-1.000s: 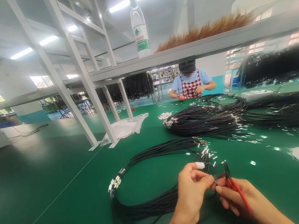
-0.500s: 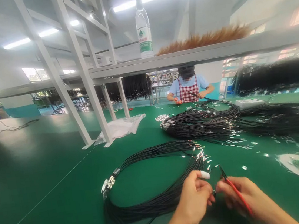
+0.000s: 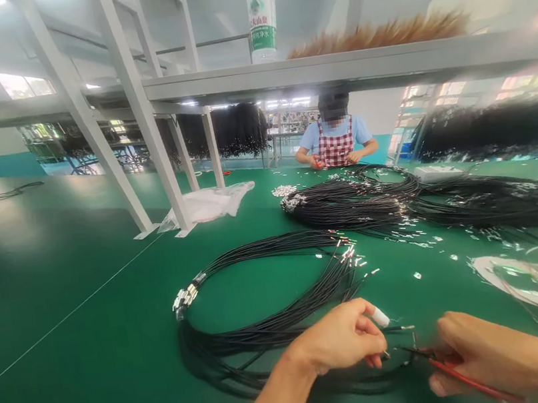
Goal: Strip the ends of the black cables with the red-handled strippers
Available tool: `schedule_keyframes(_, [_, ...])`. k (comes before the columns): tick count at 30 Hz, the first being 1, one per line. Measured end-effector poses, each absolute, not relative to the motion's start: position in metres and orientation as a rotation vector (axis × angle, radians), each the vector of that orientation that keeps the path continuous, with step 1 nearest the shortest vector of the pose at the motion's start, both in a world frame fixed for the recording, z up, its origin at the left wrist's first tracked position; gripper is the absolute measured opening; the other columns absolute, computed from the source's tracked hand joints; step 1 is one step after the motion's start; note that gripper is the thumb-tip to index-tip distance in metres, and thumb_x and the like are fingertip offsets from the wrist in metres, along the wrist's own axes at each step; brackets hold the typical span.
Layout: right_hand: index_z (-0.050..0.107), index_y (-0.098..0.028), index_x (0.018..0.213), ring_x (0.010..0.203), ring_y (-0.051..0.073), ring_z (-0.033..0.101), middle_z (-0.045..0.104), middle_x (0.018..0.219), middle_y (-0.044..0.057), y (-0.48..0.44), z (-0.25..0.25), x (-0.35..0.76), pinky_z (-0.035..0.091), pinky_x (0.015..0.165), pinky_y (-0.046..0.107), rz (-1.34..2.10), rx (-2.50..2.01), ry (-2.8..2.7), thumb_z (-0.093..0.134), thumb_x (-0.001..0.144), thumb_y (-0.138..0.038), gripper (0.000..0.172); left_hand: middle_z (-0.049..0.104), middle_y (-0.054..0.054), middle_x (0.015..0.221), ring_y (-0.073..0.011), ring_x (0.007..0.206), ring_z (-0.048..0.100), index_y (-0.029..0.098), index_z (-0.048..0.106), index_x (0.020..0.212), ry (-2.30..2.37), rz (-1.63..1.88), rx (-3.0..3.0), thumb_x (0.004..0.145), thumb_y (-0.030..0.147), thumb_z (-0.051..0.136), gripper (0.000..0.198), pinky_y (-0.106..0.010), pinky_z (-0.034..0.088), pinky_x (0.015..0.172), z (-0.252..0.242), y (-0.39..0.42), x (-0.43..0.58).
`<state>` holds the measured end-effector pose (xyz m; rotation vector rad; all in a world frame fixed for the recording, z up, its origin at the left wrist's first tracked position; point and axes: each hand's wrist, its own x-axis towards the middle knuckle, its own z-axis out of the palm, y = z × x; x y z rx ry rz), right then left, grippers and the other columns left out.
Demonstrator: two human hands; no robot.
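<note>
My left hand [image 3: 342,337] is closed in a pinch on the end of a thin black cable with a metal tip [image 3: 400,329]; a white guard covers one fingertip. My right hand [image 3: 466,350] is wrapped round red-handled pliers [image 3: 451,373], whose nose points left toward the cable tip. A looped bundle of black cables [image 3: 267,326] with metal ends lies on the green table [image 3: 89,322] just left of and under my hands.
A bigger heap of black cables [image 3: 360,204] lies further back, with small metal terminals scattered about. A person in a checked apron [image 3: 336,144] works across the table. A white frame post [image 3: 149,111] carries a shelf with a water bottle [image 3: 261,11]. A plastic bag [image 3: 209,204] lies by the post.
The view tipped down and the hands dropped lower and apart. My right hand slid to the right with the pliers, which now lie nearly level instead of pointing up.
</note>
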<state>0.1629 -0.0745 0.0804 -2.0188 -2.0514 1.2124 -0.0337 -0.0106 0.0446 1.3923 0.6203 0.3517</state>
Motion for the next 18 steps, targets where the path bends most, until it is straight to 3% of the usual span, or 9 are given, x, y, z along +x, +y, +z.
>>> schedule_keyframes(7, [0.024, -0.021, 0.038, 0.038, 0.007, 0.018, 0.022, 0.039, -0.008, -0.071, 0.084, 0.157, 0.014, 0.038, 0.024, 1.043, -2.075, -2.380, 0.058, 0.064, -0.022, 0.043, 0.055, 0.006, 0.067, -0.0057, 0.051, 0.051, 0.017, 0.050, 0.094, 0.609, 0.249, 1.453, 0.071, 0.003, 0.053, 0.027, -0.023, 0.040, 0.059, 0.046, -0.009, -0.035])
schedule_keyframes(18, [0.025, -0.019, 0.042, 0.045, 0.009, 0.017, 0.020, 0.045, -0.007, -0.074, 0.069, 0.164, 0.013, 0.042, 0.025, 0.955, -1.950, -2.513, 0.062, 0.061, -0.021, 0.042, 0.054, 0.006, 0.066, -0.0058, 0.051, 0.050, 0.017, 0.051, 0.099, 0.561, 0.066, 1.493, 0.075, 0.004, 0.055, 0.027, -0.021, 0.041, 0.055, 0.046, -0.010, -0.035])
